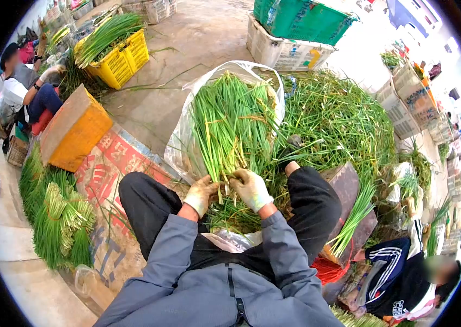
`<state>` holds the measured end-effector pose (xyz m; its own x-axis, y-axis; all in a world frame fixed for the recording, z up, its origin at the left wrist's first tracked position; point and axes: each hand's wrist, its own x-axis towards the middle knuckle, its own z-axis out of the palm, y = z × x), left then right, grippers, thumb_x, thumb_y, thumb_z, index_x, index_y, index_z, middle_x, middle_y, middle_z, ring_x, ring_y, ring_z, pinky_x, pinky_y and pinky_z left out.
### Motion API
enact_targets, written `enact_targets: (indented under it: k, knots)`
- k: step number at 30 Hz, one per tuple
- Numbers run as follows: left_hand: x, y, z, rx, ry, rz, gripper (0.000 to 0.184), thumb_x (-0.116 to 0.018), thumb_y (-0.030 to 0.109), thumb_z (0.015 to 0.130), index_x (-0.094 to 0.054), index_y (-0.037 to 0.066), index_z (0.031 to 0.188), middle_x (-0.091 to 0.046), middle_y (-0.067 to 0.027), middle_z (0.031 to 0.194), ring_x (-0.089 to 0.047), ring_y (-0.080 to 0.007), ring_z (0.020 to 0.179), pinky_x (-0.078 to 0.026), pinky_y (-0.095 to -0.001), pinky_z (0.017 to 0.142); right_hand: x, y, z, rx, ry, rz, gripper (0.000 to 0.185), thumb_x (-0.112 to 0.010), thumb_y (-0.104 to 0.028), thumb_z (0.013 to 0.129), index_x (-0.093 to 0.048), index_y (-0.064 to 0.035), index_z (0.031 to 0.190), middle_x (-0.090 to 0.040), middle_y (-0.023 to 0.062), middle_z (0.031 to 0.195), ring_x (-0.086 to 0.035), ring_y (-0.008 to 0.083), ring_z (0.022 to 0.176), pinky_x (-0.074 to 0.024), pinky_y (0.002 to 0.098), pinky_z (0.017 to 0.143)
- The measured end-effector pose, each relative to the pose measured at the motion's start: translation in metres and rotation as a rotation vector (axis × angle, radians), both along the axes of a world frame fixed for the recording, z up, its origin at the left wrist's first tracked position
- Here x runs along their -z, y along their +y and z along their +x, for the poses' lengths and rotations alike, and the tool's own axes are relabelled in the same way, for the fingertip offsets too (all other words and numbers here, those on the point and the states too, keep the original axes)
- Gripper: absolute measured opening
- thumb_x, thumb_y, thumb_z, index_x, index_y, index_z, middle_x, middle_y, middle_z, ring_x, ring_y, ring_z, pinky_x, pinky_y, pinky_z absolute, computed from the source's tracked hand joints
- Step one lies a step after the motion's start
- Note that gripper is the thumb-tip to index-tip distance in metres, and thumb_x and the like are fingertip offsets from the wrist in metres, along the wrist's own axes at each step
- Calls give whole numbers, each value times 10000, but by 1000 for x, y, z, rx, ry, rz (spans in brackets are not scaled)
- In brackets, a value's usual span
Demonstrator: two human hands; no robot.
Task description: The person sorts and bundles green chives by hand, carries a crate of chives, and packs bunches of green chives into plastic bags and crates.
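In front of me, a clear plastic bag (178, 144) holds a thick heap of spring onions (225, 114), their pale ends toward me. My left hand (200, 195), in a stained white glove, is closed around the lower ends of a few spring onion stalks (217, 173). Close beside it on the right, my right hand (251, 189), gloved too, has its fingers bent in a pinch at the stalk ends. What lies between those fingertips is too small to make out. Loose green leaves lie below both hands, between my knees.
A large pile of loose leaves (339, 120) spreads to the right. Tied bundles (59, 223) lie at left by an orange block (75, 131). A yellow crate (124, 60) and a green crate (301, 22) stand farther back. Other people sit at far left and lower right.
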<state>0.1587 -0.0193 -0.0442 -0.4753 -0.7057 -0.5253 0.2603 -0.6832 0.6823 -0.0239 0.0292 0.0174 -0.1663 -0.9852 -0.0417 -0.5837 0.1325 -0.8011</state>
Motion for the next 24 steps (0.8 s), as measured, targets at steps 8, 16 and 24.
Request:
enact_targets:
  k: [8,16,24]
  knots:
    - [4,10,-4,142,-300,-482,327,-727,114,868,-611,46,1167,-675,-44,945,-605,-120,743,-477,-262,648,18,-21,14,34,-103,131,335,-704,-284,847,-689,22,983,-696,175,816,-681,241,742,-525,343,703]
    - [9,1,-6,-126,144,-5,242,-633,121,941,-624,32,1167,-704,-80,1003,-681,-199,838,-560,-324,741,13,-1,-5,161,-1008,94,350,-591,-89,916,-520,34,1236,-672,79,867,-625,140,670,-506,270,613]
    - [10,-4,-5,-80,238,64,309,-576,137,955,-607,4,1232,-683,-112,1129,-662,-221,954,-528,-360,815,25,-4,3,20,-719,161,466,-689,-165,901,-513,60,1269,-660,57,886,-618,106,686,-494,259,592]
